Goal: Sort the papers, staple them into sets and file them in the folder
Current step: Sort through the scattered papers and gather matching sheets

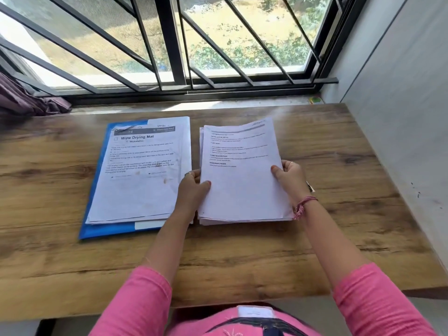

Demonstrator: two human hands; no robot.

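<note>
Your left hand and right hand each pinch a side of the paper stack, so square its edges on the wooden table before stapling.

Both arms, in pink sleeves, are being extended forward. The left hand is being curled, thumb uppermost, fingers underneath. The right hand is being curled likewise, a threaded band being worn at its wrist.
</note>
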